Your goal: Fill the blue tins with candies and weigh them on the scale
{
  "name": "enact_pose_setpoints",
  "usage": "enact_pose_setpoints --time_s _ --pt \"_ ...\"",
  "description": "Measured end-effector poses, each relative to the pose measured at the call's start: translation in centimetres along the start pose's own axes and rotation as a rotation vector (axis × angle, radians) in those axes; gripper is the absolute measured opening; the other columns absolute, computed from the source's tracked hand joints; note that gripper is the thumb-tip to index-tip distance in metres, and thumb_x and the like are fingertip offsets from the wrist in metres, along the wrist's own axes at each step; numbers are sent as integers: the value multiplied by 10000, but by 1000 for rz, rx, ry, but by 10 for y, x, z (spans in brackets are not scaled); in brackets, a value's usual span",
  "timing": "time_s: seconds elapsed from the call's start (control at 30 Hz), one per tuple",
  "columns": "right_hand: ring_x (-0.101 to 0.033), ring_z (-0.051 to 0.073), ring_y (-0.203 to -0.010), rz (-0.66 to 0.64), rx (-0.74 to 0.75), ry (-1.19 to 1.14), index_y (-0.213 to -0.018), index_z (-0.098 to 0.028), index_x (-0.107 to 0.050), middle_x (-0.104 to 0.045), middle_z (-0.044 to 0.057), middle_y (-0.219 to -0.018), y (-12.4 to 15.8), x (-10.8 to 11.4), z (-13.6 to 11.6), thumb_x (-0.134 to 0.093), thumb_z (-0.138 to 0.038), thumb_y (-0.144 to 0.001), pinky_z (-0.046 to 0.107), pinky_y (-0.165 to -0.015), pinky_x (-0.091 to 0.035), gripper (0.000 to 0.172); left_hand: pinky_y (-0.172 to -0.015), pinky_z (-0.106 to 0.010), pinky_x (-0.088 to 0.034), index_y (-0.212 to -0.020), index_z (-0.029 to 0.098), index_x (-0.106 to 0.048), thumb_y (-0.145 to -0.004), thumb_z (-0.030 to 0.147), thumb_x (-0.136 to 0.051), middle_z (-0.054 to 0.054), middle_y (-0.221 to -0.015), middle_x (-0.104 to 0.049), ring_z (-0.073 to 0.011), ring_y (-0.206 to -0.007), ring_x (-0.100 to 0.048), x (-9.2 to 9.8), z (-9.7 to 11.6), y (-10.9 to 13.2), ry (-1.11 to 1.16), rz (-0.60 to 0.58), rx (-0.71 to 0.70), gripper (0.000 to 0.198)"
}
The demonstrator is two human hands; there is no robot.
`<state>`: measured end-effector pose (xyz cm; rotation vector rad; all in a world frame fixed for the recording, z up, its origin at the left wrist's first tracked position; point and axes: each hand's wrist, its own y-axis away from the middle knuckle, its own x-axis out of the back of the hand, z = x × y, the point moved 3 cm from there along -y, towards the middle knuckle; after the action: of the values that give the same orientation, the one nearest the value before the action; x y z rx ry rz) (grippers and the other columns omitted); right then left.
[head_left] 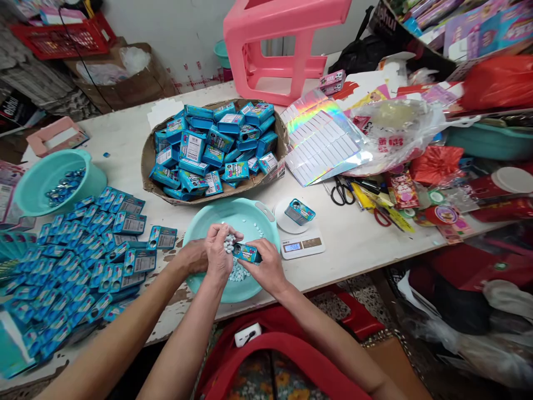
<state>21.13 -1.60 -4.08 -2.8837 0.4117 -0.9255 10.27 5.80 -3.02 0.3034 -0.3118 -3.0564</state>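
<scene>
Right hand [268,268] is gripping a small blue rectangular box with a printed label [247,253]; from my remote seat I am seeing it being held over a round mint-green plastic bowl [204,222], one end facing the left hand [217,253]. That left hand is curling its fingers around a cluster of small pale pellets [229,243], right at the box's end. More pellets are lying in the bowl. Another bare forearm [135,318] is reaching in alongside from the left; whose it is, I cannot tell.

Just right of the bowl, a white digital scale with a round plate [303,248] is standing on the white desk with chipped paint [345,236], carrying a second blue box [300,211]. Behind the bowl, a brown cardboard tray [148,164] is holding a heap of similar boxes [214,155], and many more [75,278] are lying packed together at the left.
</scene>
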Motion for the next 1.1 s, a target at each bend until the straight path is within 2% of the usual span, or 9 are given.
enact_pose_setpoints --time_s 0.13,0.3,0.47,0.63,0.8,0.9,1.0,1.07,1.1 --pt "-602 216 -878 11 -2 3 -945 -200 -611 -647 45 -891 -2 3 -1 -767 -274 -665 330 -763 -435 329 -624 -266 -458 -794 197 -491 -766 393 -599 55 -541 -503 -129 -559 -585 -5 -2 1 156 -39 54 225" --pt "-599 210 -880 10 8 -5 -960 -213 -614 -647 36 -897 -2 5 -1 -761 -270 -669 322 -758 -437 331 -557 -217 -426 -779 175 -509 -778 355 -600 45 -560 -525 -101 -517 -555 -9 2 4 198 -70 76 202" --pt "-596 214 -893 30 1 -57 -965 -223 -617 -641 39 -906 -4 6 1 -764 -260 -662 330 -777 -456 339 -660 -297 -491 -835 182 -518 -822 357 -548 44 -534 -552 -109 -482 -554 -11 5 6 238 -98 121 178" --pt "-596 213 -880 27 -45 -132 -965 -222 -624 -627 45 -915 -5 7 9 -773 -272 -651 335 -781 -471 351 -720 -337 -501 -841 171 -534 -829 344 -538 12 -637 -591 -139 -595 -612 -12 2 6 304 -116 96 174" --pt "-595 197 -865 23 -56 -224 -969 -216 -624 -615 40 -911 -4 6 16 -765 -252 -661 319 -773 -480 341 -781 -368 -492 -844 173 -536 -833 344 -535 6 -653 -601 -150 -634 -627 -12 -3 6 294 -155 103 171" --pt "-595 191 -859 27 -61 -262 -968 -212 -621 -612 37 -906 -3 8 18 -767 -248 -661 316 -770 -482 342 -825 -375 -474 -844 171 -539 -831 338 -534 2 -663 -601 -149 -649 -628 -10 -3 5 266 -124 54 167" --pt "-590 188 -879 68 -46 -298 -978 -211 -607 -606 37 -921 -1 13 19 -771 -274 -665 318 -791 -480 359 -771 -327 -474 -845 175 -531 -821 354 -532 0 -707 -591 -144 -665 -613 -1 -9 0 173 -14 -1 180" --pt "-584 186 -897 133 -35 -302 -998 -215 -590 -596 38 -935 1 18 21 -761 -294 -683 325 -813 -477 367 -733 -301 -467 -853 184 -527 -829 385 -502 -5 -737 -581 -144 -687 -593 7 -21 -3 -4 -7 13 203" --pt "-581 186 -904 170 -29 -298 -1006 -217 -583 -591 39 -942 2 20 22 -754 -300 -692 330 -822 -476 367 -732 -298 -460 -857 188 -530 -835 397 -480 -14 -760 -582 -152 -714 -586 12 -30 -4 -160 -55 26 216"
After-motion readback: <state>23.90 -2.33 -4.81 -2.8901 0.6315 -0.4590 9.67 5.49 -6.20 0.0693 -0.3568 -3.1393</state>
